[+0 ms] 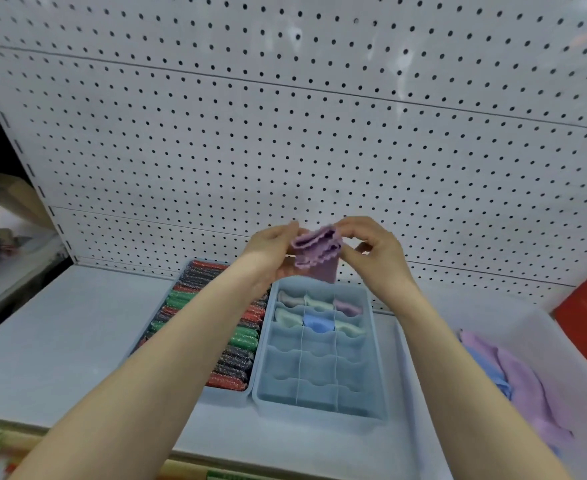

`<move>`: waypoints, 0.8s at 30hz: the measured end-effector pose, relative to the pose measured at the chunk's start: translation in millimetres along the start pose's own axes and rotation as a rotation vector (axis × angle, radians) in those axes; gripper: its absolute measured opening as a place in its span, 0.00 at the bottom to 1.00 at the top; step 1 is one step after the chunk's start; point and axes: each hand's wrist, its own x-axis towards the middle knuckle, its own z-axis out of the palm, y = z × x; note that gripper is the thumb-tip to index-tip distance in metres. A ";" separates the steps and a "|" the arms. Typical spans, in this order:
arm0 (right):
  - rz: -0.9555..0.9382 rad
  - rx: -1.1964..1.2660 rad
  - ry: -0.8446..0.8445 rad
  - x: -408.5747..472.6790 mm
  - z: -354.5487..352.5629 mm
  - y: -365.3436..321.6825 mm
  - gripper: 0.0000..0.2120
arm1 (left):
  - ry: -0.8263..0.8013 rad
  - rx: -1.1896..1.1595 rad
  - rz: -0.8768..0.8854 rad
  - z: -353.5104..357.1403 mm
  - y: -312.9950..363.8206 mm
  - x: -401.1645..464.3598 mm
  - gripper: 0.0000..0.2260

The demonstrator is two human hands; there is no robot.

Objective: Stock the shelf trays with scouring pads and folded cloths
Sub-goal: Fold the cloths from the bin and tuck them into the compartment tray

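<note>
We hold the purple cloth (316, 252) mid-fold above the far end of the divided tray (319, 407). Left hand (271, 252) and right hand (371, 251) both pinch its top edge, fingers curled on the fabric. 6 far cells look filled; the near rows look bare. Scouring pad tray (215, 393) to the left looks full. Loose cloths (524, 382) wait in the bin on the right. Risk: the fold looks loose, so it may spring open on release and spill across the thin dividers.
</note>
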 end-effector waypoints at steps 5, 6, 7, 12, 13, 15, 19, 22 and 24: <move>0.254 0.280 -0.058 5.2 -3.6 2.2 0.07 | -0.124 0.288 0.180 1.8 -7.5 -2.9 0.24; 0.271 0.312 -0.081 5.5 -4.3 2.8 0.06 | -0.160 0.230 0.212 1.9 -11.7 -0.4 0.19; 0.282 0.343 -0.111 5.5 -5.0 3.7 0.05 | -0.158 0.165 0.223 1.4 -15.3 2.5 0.14; 0.289 0.592 -0.177 2.1 -6.5 7.5 0.14 | -0.046 -0.010 0.249 -3.1 -16.0 4.2 0.08; 0.284 0.623 -0.180 0.8 -5.5 9.5 0.17 | -0.060 -0.039 0.245 -5.1 -17.1 3.0 0.10; 0.291 0.651 -0.190 -3.5 -0.2 12.2 0.20 | -0.075 -0.073 0.235 -7.7 -19.4 1.6 0.13; 0.306 0.659 -0.155 -13.6 12.7 18.9 0.23 | -0.157 -0.113 0.019 -10.9 -28.0 0.1 0.09; 0.254 0.507 -0.135 -20.3 22.8 23.6 0.21 | -0.223 0.059 -0.071 -14.1 -45.1 -1.7 0.16; 0.257 0.441 -0.115 -24.8 28.9 24.1 0.20 | -0.189 0.086 -0.036 -16.5 -57.8 -2.6 0.12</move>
